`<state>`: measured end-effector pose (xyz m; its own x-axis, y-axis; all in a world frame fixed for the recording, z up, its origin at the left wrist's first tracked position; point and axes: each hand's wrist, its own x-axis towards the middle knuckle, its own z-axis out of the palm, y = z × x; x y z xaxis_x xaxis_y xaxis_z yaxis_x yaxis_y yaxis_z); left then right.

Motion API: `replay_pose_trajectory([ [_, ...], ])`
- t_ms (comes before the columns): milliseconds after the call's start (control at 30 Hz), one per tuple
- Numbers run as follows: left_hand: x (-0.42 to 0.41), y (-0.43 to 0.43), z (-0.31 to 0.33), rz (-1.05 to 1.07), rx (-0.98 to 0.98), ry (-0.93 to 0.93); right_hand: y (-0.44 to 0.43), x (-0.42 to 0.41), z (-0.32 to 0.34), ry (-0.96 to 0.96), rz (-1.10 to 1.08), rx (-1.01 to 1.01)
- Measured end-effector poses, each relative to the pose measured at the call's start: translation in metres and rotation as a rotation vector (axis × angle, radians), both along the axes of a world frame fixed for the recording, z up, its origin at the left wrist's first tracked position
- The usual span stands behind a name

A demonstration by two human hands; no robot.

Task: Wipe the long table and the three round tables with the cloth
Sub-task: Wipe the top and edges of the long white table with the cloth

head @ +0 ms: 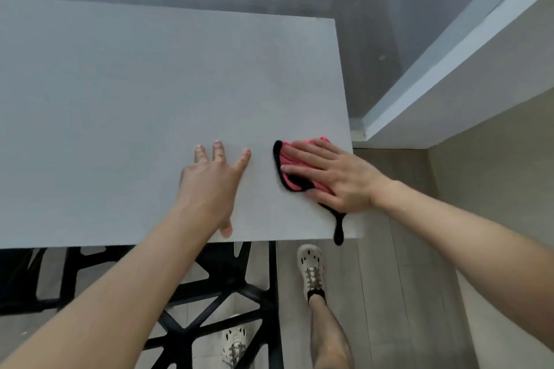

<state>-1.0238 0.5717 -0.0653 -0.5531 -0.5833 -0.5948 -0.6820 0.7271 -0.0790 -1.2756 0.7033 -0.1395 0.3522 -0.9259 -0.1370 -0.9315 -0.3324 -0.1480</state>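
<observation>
Head view, looking straight down, and the right hand (335,177) lies flat and spread on the cloth (295,169), pressing it to the table (120,99) rather than gripping it. That cloth is pink with a dark trim, bunched at the near right corner of the top, just in from the right edge. One dark strip of it trails off the near edge and hangs free. The left hand (211,180) is just beside it, palm down, fingers splayed, holding nothing, simply braced on the bare surface.

Out from the hands, the grey top runs away to the left and far side, nothing on it that I can see. Below the near edge sits a black frame (227,284), and the person's shoes (311,269) stand on pale floor. A white ledge (449,69) rises to the right.

My read: this is the long table, wiped at its right end, with most of the top still to cover. No round tables in view, so plenty remains.

The risks? With only a flat palm on it, the cloth could slide out from under on a fast stroke. So close to the corner, a rightward push could carry it off the edge. That hanging strip might also catch on the frame.
</observation>
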Motion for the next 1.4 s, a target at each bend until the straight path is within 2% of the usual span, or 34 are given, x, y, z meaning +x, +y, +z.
replay_pose_trajectory([
  [67,0.001,0.001,0.002,0.010,0.020,-0.018,-0.053,-0.051,-0.001,0.017,-0.220,-0.027],
  [133,-0.003,-0.002,0.009,0.050,0.040,-0.032,-0.124,-0.083,-0.005,-0.015,-0.570,-0.064],
  [200,-0.016,-0.011,0.021,0.109,0.035,0.022,-0.176,-0.072,-0.013,-0.056,-0.821,-0.086],
  [233,-0.026,-0.020,0.025,0.108,0.006,0.059,-0.186,-0.055,-0.016,-0.058,-0.852,-0.107],
  [267,-0.038,-0.031,0.028,0.098,-0.033,0.091,-0.182,-0.035,-0.016,-0.076,-0.781,-0.115],
  [333,-0.065,-0.053,0.028,0.127,-0.089,0.126,-0.140,-0.011,-0.014,-0.090,-0.359,-0.114],
  [400,-0.095,-0.074,0.021,0.195,-0.078,0.121,-0.096,-0.027,-0.007,-0.081,0.027,-0.081],
  [433,-0.108,-0.084,0.015,0.227,-0.062,0.108,-0.090,-0.049,-0.004,-0.084,0.106,-0.061],
  [500,-0.124,-0.100,0.004,0.287,-0.006,0.088,-0.114,-0.102,-0.004,-0.065,0.042,-0.063],
  [567,-0.129,-0.109,-0.005,0.321,0.030,0.085,-0.172,-0.136,-0.006,-0.034,-0.214,-0.134],
  [667,-0.131,-0.109,-0.009,0.330,0.032,0.083,-0.261,-0.113,-0.011,-0.042,-0.561,-0.104],
  [767,-0.134,-0.109,-0.011,0.326,0.011,0.065,-0.283,-0.051,-0.017,-0.093,-0.466,-0.103],
  [867,-0.133,-0.110,-0.012,0.315,0.022,0.037,-0.257,-0.078,-0.020,-0.074,-0.247,-0.134],
  [933,-0.134,-0.109,-0.011,0.313,0.043,0.031,-0.229,-0.124,-0.019,-0.048,-0.325,-0.148],
  [1000,-0.135,-0.110,-0.011,0.317,0.039,0.030,-0.201,-0.149,-0.019,-0.063,-0.542,-0.153],
  [1100,-0.140,-0.112,-0.010,0.303,0.042,0.007,-0.217,-0.127,-0.022,-0.069,-0.734,-0.178],
  [1267,-0.141,-0.113,-0.012,0.307,0.026,-0.012,-0.291,-0.077,-0.020,-0.092,-0.686,-0.106],
  [1400,-0.138,-0.112,-0.013,0.305,0.031,0.000,-0.238,-0.094,-0.030,-0.153,-0.785,-0.217],
])
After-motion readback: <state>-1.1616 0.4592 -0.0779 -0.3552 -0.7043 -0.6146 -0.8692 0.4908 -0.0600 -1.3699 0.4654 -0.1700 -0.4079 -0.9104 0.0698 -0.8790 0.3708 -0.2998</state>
